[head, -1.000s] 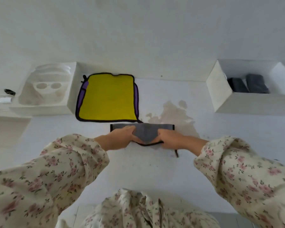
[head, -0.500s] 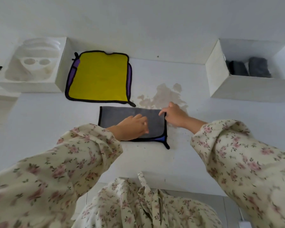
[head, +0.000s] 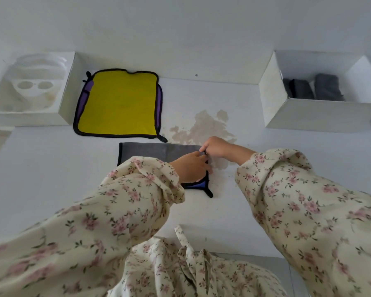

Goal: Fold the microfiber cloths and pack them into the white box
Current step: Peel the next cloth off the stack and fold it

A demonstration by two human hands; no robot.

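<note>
A grey cloth with black edging lies folded in half on the white table, a purple corner showing at its near right. My left hand reaches across and grips its right edge low down. My right hand pinches the same edge at the far right corner. A yellow cloth with purple sides lies flat behind it. The white box stands at the back right and holds two folded dark grey cloths.
A second white box with a moulded white insert stands at the back left beside the yellow cloth. A brownish stain marks the table just behind the grey cloth. My floral sleeves cover the near part of the table.
The grey cloth went from a narrow strip held by both hands to a wider flat rectangle. Then my left hand slid right along it to join my right hand at the right edge.
</note>
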